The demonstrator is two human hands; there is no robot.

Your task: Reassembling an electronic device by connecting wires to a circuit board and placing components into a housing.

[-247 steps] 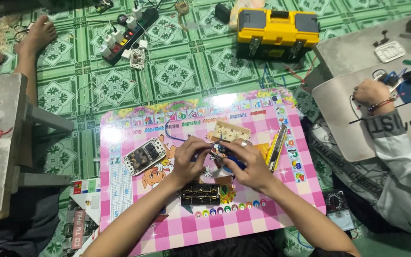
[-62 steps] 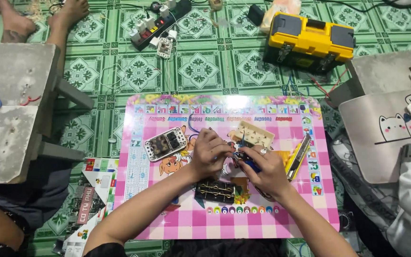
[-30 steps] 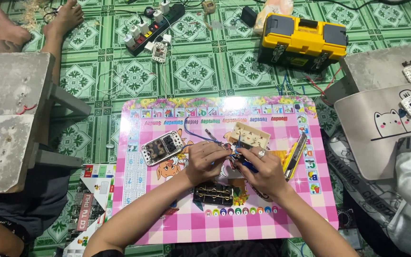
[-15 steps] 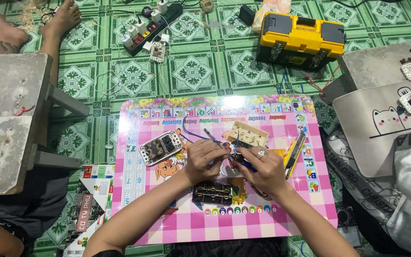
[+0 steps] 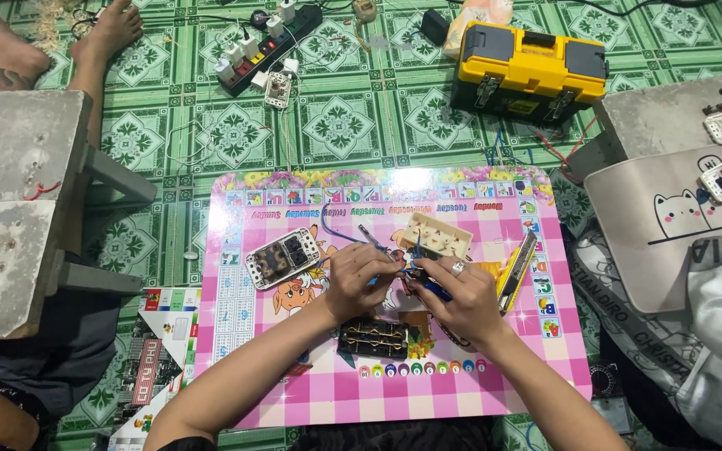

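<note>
Both forearms entered from the lower edge of the view and converged toward the centre. The left forearm ran up from the lower left, bare, with the wrist nearly straight. The left hand [image 5: 359,280] was turned back-up, knuckles toward the camera, fingers curled inward and the fingertips pinched together at its right side. The right forearm ran up from the lower right, also bare. The right hand [image 5: 460,302] lay back-up with the fingers flexed and closed, thumb side facing the left hand. A ring showed on one finger of the right hand. The two hands sat just beside each other, fingertips almost meeting between them.
</note>
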